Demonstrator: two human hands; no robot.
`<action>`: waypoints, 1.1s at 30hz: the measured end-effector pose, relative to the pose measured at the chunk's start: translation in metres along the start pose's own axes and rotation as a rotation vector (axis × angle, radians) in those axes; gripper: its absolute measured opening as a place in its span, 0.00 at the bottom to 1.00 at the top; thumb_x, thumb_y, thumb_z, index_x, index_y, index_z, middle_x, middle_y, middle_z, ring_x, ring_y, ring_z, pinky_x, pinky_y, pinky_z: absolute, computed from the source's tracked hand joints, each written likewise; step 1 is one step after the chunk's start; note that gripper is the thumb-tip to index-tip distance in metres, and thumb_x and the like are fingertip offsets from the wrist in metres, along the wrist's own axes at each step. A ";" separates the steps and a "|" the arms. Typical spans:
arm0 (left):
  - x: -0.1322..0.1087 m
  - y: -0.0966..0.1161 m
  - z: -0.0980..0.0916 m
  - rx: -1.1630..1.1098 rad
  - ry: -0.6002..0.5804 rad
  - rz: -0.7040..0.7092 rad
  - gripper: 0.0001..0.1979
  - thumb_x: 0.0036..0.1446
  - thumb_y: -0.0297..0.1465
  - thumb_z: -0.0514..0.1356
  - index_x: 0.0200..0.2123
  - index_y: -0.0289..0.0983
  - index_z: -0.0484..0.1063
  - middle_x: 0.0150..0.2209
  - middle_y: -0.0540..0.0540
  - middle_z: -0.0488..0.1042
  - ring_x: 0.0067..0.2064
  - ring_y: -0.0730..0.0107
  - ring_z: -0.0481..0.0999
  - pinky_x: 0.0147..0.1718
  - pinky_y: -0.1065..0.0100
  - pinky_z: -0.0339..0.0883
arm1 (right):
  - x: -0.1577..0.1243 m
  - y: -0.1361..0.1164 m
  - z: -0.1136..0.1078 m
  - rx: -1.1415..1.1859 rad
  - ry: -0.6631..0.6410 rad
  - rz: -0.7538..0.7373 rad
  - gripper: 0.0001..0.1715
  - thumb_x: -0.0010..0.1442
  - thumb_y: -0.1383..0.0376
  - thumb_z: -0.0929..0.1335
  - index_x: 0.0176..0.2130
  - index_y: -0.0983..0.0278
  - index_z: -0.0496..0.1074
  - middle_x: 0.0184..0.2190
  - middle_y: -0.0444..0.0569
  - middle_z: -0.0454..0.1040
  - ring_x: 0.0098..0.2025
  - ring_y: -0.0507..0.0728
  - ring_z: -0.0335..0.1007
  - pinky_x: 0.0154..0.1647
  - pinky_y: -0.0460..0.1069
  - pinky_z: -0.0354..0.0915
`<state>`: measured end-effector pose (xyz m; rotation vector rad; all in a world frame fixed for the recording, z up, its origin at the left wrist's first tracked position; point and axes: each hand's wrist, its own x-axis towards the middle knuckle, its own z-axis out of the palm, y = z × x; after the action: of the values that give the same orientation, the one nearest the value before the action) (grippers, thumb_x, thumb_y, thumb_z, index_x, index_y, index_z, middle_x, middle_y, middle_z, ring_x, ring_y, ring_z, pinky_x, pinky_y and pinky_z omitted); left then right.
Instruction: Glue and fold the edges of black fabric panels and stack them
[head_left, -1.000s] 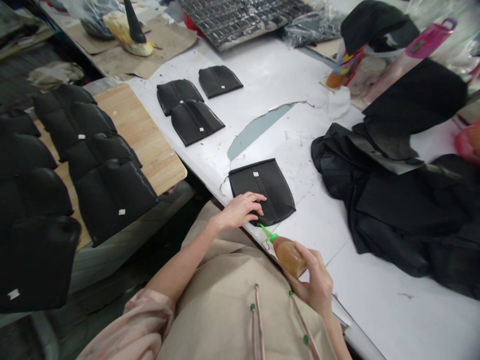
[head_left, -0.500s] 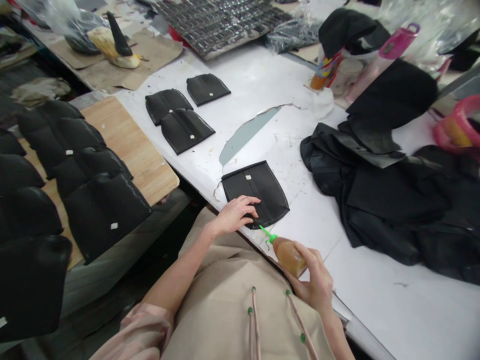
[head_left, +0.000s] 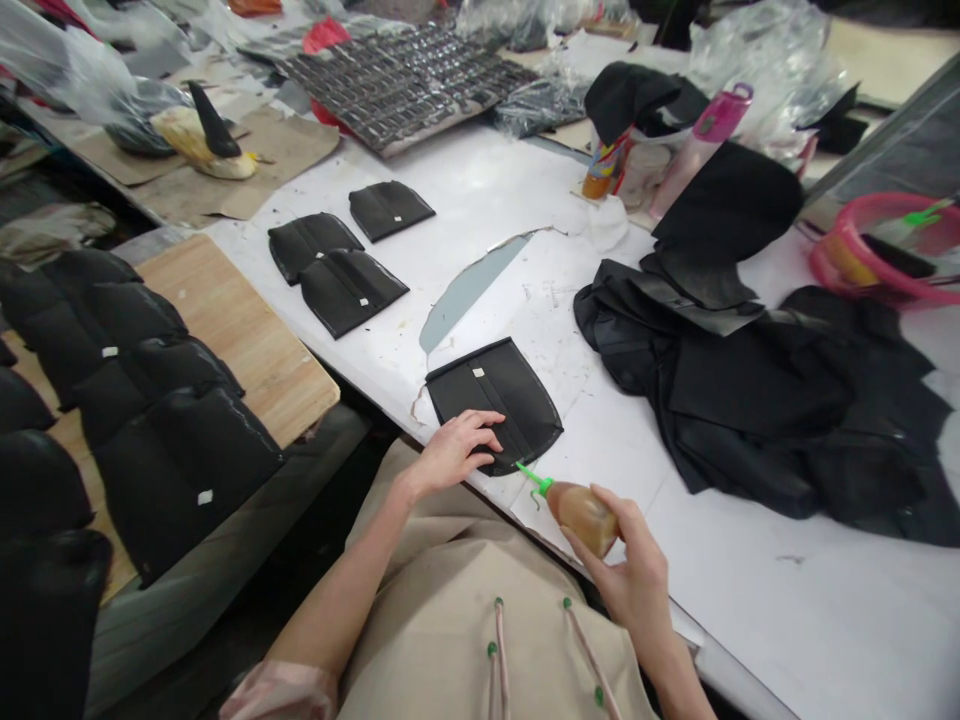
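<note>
A flat black leather-like piece (head_left: 517,390) with a small white tag lies on the white table at its near edge. My left hand (head_left: 459,448) rests on its lower left part, fingers spread and pressing it flat. In my right hand (head_left: 634,550) is a glue bottle (head_left: 583,515), squeezable and half see-through, with amber liquid inside. Its green nozzle points left, and the tip is at the bottom edge of the black piece. Whether liquid comes out cannot be seen.
Three similar black pieces (head_left: 354,290) lie farther back. More are stacked on a wooden board (head_left: 247,340) at left. Black fabric (head_left: 750,400) is heaped at right, near a pink basket (head_left: 847,250) and a pink bottle (head_left: 705,145). A gap separates board and table.
The view has shifted, showing more of the right and far side. The nozzle tip has moved slightly right along the piece's bottom edge. My left hand stays on the piece.
</note>
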<state>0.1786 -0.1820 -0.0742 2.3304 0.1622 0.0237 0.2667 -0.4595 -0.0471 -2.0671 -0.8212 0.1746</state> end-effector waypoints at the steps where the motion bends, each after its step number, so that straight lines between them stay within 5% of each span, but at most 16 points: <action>1: 0.000 0.000 0.000 -0.005 0.001 0.000 0.06 0.57 0.24 0.62 0.37 0.41 0.75 0.59 0.47 0.68 0.59 0.62 0.66 0.58 0.57 0.62 | 0.001 0.000 0.000 0.070 0.013 0.082 0.26 0.57 0.57 0.74 0.53 0.60 0.69 0.44 0.51 0.74 0.42 0.61 0.73 0.40 0.53 0.71; 6: -0.001 0.000 0.004 -0.010 0.044 -0.002 0.04 0.58 0.25 0.61 0.36 0.40 0.74 0.57 0.46 0.70 0.57 0.62 0.67 0.56 0.57 0.63 | 0.015 0.004 -0.010 0.643 0.163 0.504 0.27 0.61 0.52 0.69 0.54 0.63 0.68 0.43 0.56 0.77 0.34 0.60 0.75 0.27 0.50 0.70; 13: 0.008 0.025 0.020 0.026 0.157 -0.093 0.03 0.59 0.24 0.59 0.34 0.38 0.69 0.40 0.46 0.73 0.45 0.63 0.70 0.45 0.59 0.65 | 0.030 0.014 -0.019 0.960 0.252 0.537 0.22 0.63 0.52 0.66 0.51 0.61 0.73 0.50 0.58 0.76 0.40 0.63 0.76 0.36 0.56 0.73; 17: 0.029 0.043 0.040 -0.061 0.216 -0.144 0.04 0.58 0.25 0.60 0.31 0.38 0.69 0.36 0.48 0.73 0.42 0.64 0.70 0.43 0.62 0.66 | 0.030 0.012 -0.022 0.982 0.304 0.549 0.23 0.60 0.53 0.69 0.51 0.61 0.73 0.52 0.57 0.75 0.45 0.64 0.76 0.38 0.55 0.73; 22: 0.051 0.053 0.061 -0.039 0.204 -0.164 0.05 0.58 0.26 0.61 0.30 0.38 0.69 0.35 0.48 0.73 0.41 0.65 0.71 0.42 0.63 0.66 | 0.026 0.006 -0.026 0.872 0.326 0.526 0.27 0.58 0.53 0.71 0.52 0.63 0.70 0.46 0.56 0.76 0.33 0.59 0.75 0.29 0.50 0.69; 28: 0.048 0.040 0.047 -0.001 -0.006 0.049 0.04 0.60 0.27 0.61 0.39 0.39 0.73 0.42 0.48 0.75 0.46 0.65 0.71 0.46 0.64 0.67 | 0.003 0.015 -0.025 0.579 0.384 0.539 0.31 0.53 0.55 0.75 0.53 0.62 0.69 0.41 0.51 0.74 0.34 0.58 0.72 0.24 0.46 0.65; 33: 0.052 0.034 0.043 0.030 -0.026 0.075 0.02 0.60 0.28 0.62 0.38 0.38 0.74 0.41 0.48 0.75 0.45 0.65 0.72 0.45 0.65 0.67 | -0.013 0.016 -0.024 0.464 0.365 0.562 0.33 0.49 0.55 0.77 0.52 0.62 0.70 0.40 0.51 0.75 0.36 0.59 0.72 0.26 0.47 0.69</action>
<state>0.2364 -0.2299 -0.0809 2.3644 0.0625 0.0289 0.2741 -0.4907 -0.0472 -1.7571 0.0404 0.2557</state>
